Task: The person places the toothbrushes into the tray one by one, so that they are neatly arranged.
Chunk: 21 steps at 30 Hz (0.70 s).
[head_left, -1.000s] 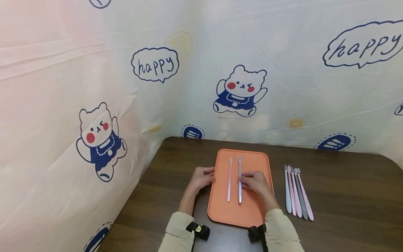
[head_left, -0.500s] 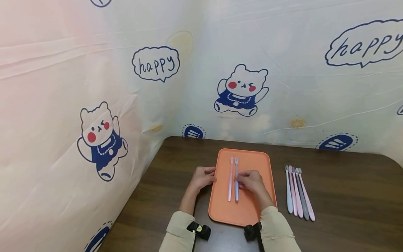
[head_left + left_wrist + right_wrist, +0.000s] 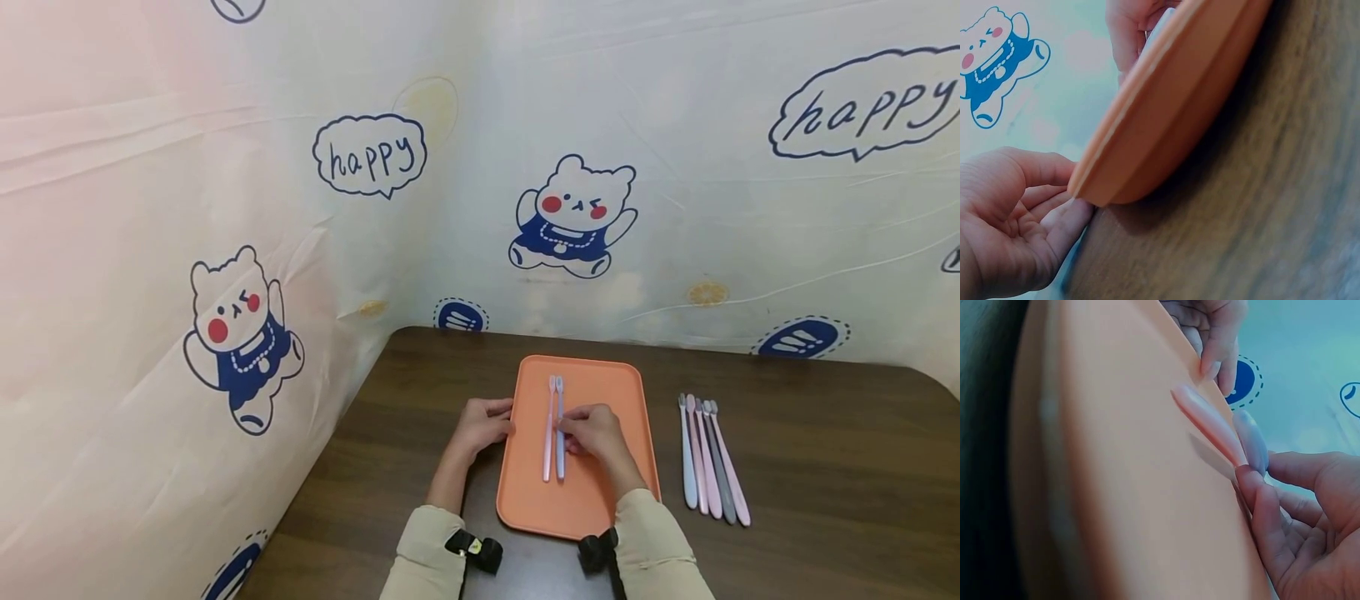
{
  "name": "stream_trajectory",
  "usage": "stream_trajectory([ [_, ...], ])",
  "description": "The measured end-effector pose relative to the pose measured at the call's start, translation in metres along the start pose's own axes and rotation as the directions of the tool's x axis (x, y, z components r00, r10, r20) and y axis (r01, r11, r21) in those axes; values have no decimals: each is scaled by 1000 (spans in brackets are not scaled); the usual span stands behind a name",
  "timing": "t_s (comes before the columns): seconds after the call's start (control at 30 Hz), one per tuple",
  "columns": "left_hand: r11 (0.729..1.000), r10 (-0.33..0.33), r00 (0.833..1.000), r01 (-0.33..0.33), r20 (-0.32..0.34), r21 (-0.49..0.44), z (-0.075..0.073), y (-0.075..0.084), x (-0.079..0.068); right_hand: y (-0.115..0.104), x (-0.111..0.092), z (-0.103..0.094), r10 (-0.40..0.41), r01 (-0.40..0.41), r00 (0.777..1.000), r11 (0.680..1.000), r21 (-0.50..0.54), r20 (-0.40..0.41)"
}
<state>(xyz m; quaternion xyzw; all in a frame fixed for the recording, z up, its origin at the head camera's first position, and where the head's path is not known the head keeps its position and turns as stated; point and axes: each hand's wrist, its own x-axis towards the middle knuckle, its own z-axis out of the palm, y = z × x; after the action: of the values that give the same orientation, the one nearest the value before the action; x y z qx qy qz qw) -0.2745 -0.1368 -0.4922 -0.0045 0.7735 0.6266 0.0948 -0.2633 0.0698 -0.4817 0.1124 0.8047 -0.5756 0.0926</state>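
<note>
My left hand (image 3: 483,427) pinches the left rim of an orange tray (image 3: 600,500); in the left wrist view thumb and fingers lie over and under its edge. My right hand (image 3: 597,435) holds a bluish-purple toothbrush (image 3: 560,462) over the tray between thumb and fingers. Close along its left side lies a pink toothbrush (image 3: 547,458), heads of both toward the far end. The right wrist view shows the rounded handle ends of the pink toothbrush (image 3: 1207,422) and the bluish one (image 3: 1250,439) side by side, right at my fingertips.
Right of the tray, several toothbrushes in blue, pink and grey (image 3: 708,467) lie in a fanned row on the dark wooden table (image 3: 825,467). Behind the table hangs a pale printed curtain (image 3: 480,233), which also runs along the left side.
My right hand has moved the bluish toothbrush leftward across the tray, closing most of the gap to the pink one. My left hand stays at the rim.
</note>
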Motion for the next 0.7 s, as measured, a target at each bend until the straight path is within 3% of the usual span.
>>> stream_trajectory([
  [0.23, 1000, 2, 1000, -2, 1, 3, 0, 1, -1, 0, 1, 2, -22, 22, 1000, 999, -36, 7],
  [0.7, 1000, 2, 1000, -2, 3, 6, -1, 1, -2, -1, -8, -7, -78, 77, 993, 997, 8, 88],
])
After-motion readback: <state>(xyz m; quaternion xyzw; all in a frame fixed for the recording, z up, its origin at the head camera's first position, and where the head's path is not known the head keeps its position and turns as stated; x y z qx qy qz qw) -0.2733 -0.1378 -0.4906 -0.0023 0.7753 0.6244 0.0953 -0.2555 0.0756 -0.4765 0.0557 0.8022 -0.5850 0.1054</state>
